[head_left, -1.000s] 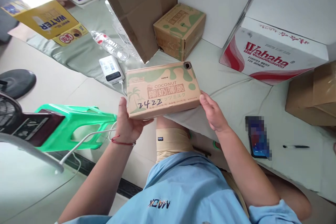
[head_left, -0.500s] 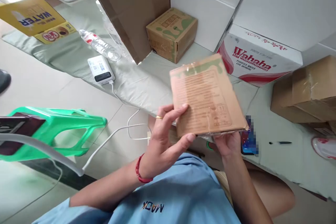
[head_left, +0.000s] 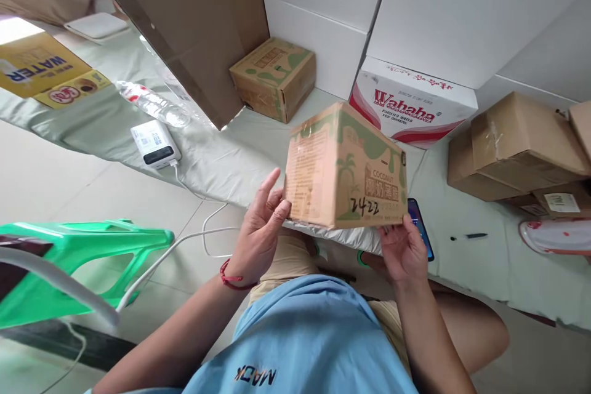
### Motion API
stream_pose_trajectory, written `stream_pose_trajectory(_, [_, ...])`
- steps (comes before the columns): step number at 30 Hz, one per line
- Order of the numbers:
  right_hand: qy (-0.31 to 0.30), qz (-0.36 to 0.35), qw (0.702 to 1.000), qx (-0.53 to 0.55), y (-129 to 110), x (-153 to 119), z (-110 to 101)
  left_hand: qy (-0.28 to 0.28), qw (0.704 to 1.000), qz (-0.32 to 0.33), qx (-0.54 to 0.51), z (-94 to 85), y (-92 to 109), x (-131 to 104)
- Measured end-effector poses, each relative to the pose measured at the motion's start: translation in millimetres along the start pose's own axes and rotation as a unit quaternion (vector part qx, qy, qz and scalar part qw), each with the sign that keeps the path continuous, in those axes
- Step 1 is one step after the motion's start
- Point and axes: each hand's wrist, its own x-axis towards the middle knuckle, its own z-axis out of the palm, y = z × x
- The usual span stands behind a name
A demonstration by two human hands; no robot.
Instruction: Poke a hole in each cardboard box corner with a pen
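Note:
Between my hands is a brown cardboard box (head_left: 346, 172) with green print, the word COCONUT and handwritten 2422 on its side. It is held up off the cloth-covered table, one corner edge turned towards me. My left hand (head_left: 261, 228), with a red string bracelet at the wrist, grips the box's lower left end, thumb on the near side. My right hand (head_left: 404, 252) holds the lower right corner, thumb at the side and fingers under the bottom edge. A similar cardboard box (head_left: 272, 77) stands on the table behind.
A Wahaba-type white and red carton (head_left: 410, 104) stands against the wall. Brown boxes (head_left: 521, 148), a pen (head_left: 475, 236) and a phone (head_left: 420, 231) are on the right. Leftward are a tall cardboard panel (head_left: 184, 18), a plastic bottle (head_left: 154, 103), a power bank (head_left: 154, 144) and a green stool (head_left: 92, 258).
The box has been turned, so its printed COCONUT side now shows instead of mainly the panel with fine text. My left hand has moved to its left end. The view has shifted.

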Motion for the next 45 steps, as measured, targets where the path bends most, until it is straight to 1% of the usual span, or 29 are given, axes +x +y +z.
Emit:
stream_pose_trajectory(2, [-0.015,-0.051,0.998,-0.029,-13.7,-1.1,-7.6,-0.025,0.999,-0.027,-0.002,-6.5,-8.8,-0.1])
stream_pose_trajectory(4, [-0.028,-0.083,0.994,-0.067,-26.0,-1.8,-19.8,-0.094,0.994,-0.05,0.017,-10.8,-11.9,-0.8])
stream_pose_trajectory(6, [-0.029,-0.102,0.989,-0.103,-34.7,-2.8,-33.1,-0.186,0.979,-0.072,0.035,-11.2,-9.7,-1.0])
stream_pose_trajectory(7, [-0.028,-0.11,0.987,-0.117,-37.3,-3.7,-38.9,-0.224,0.971,-0.08,0.039,-9.8,-7.3,-0.7])
stream_pose_trajectory(8, [-0.029,-0.117,0.984,-0.129,-38.8,-5.0,-43.6,-0.245,0.965,-0.084,0.042,-7.6,-4.8,-0.1])
stream_pose_trajectory(9, [-0.03,-0.125,0.982,-0.137,-39.3,-6.5,-47.1,-0.253,0.963,-0.084,0.047,-5.0,-2.6,0.8])
stream_pose_trajectory(11, [-0.034,-0.134,0.98,-0.143,-38.4,-10.3,-50.9,-0.242,0.966,-0.07,0.062,-0.4,-0.5,2.9])
stream_pose_trajectory(13, [-0.035,-0.141,0.98,-0.139,-36.1,-14.0,-52.4,-0.224,0.97,-0.036,0.09,1.0,-2.5,5.0])
stream_pose_trajectory(16, [-0.033,-0.143,0.981,-0.126,-31.9,-17.3,-55.3,-0.206,0.97,0.024,0.129,-4.7,-11.3,7.4])
stream_pose_trajectory(19, [-0.04,-0.133,0.983,-0.117,-27.0,-17.5,-60.2,-0.188,0.973,0.048,0.126,-13.6,-21.8,8.6])
stream_pose_trajectory(21, [-0.044,-0.134,0.982,-0.122,-24.0,-17.5,-62.1,-0.167,0.98,0.041,0.102,-16.8,-27.7,8.4])
stream_pose_trajectory(23, [-0.051,-0.144,0.979,-0.138,-22.4,-19.4,-60.6,-0.14,0.988,0.017,0.059,-16.9,-32.5,7.5])
stream_pose_trajectory(25, [-0.075,-0.156,0.971,-0.163,-23.7,-24.7,-54.5,-0.103,0.994,-0.034,-0.021,-15.9,-36.5,6.1])
stream_pose_trajectory(26, [-0.095,-0.164,0.965,-0.18,-25.7,-28.7,-49.8,-0.088,0.991,-0.073,-0.074,-15.9,-38.3,5.3])
stream_pose_trajectory(28, [-0.148,-0.193,0.944,-0.224,-31.9,-39.4,-37.9,-0.073,0.968,-0.161,-0.179,-18.3,-42.3,3.9])
stream_pose_trajectory(29, [-0.174,-0.216,0.927,-0.253,-35.9,-45.7,-31.4,-0.073,0.952,-0.198,-0.221,-20.9,-44.8,3.2])
stream_pose_trajectory(31, [-0.212,-0.283,0.88,-0.318,-44.5,-59.2,-18.1,-0.081,0.927,-0.24,-0.278,-28.0,-51.0,2.0])
stream_pose_trajectory(32, [-0.22,-0.324,0.85,-0.353,-48.9,-65.9,-11.5,-0.083,0.919,-0.244,-0.297,-31.7,-54.7,1.3])
stream_pose_trajectory(34, [-0.225,-0.404,0.78,-0.421,-57.4,-78.3,2.3,-0.09,0.907,-0.242,-0.332,-37.8,-62.5,-0.2])
stream_pose_trajectory(37, [-0.243,-0.502,0.671,-0.489,-69.7,-93.3,23.6,-0.125,0.879,-0.25,-0.386,-40.8,-71.8,-3.1])
stream_pose_trajectory(38, [-0.25,-0.524,0.643,-0.499,-73.7,-96.7,29.8,-0.141,0.868,-0.257,-0.402,-40.5,-73.4,-4.2])
stream_pose_trajectory(39, [-0.252,-0.542,0.622,-0.506,-77.6,-99.0,34.6,-0.157,0.857,-0.264,-0.415,-39.8,-74.0,-5.3])
stream_pose_trajectory(40, [-0.249,-0.557,0.608,-0.508,-81.2,-100.0,37.7,-0.172,0.847,-0.272,-0.423,-39.1,-73.7,-6.4])
stream_pose_trajectory(41, [-0.242,-0.566,0.601,-0.51,-84.4,-99.5,38.7,-0.186,0.84,-0.279,-0.426,-38.5,-72.4,-7.5])
stream_pose_trajectory(42, [-0.228,-0.568,0.605,-0.51,-87.1,-97.3,37.6,-0.198,0.837,-0.283,-0.424,-37.9,-70.4,-8.5])
stream_pose_trajectory(43, [-0.205,-0.562,0.622,-0.505,-89.1,-93.6,34.6,-0.207,0.838,-0.283,-0.417,-37.3,-67.7,-9.4])
stream_pose_trajectory(44, [-0.177,-0.549,0.652,-0.493,-90.5,-88.6,30.0,-0.213,0.843,-0.279,-0.408,-36.4,-64.5,-10.0])
stream_pose_trajectory(45, [-0.142,-0.529,0.691,-0.471,-91.1,-82.5,24.4,-0.215,0.851,-0.272,-0.394,-35.0,-60.8,-10.5])
